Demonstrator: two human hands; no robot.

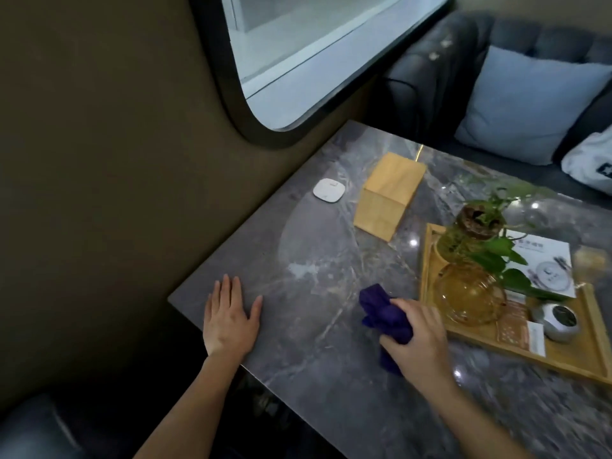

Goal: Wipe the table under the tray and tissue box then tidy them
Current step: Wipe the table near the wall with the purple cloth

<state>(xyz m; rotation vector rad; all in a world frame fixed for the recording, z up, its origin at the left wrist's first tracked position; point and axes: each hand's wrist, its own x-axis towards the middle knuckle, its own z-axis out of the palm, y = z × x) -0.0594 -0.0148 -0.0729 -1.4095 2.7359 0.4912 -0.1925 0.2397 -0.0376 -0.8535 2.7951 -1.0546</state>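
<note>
A person is leaning over a grey marble table [318, 359]. The left hand [228, 321] is lying open and flat on the table, near its edge beside the wall. The right hand [419, 339] is gripping a bunched purple cloth [381, 313] against the table, just beside the wooden tray [563, 361]. The tray is holding a plant [486, 233], an amber glass bowl [468, 294], cards and a small silver pot. The wooden tissue box [389, 195] is standing beyond the cloth, apart from the tray.

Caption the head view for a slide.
Right hand wipes the table with a purple cloth beside the tray; left hand rests flat.
</note>
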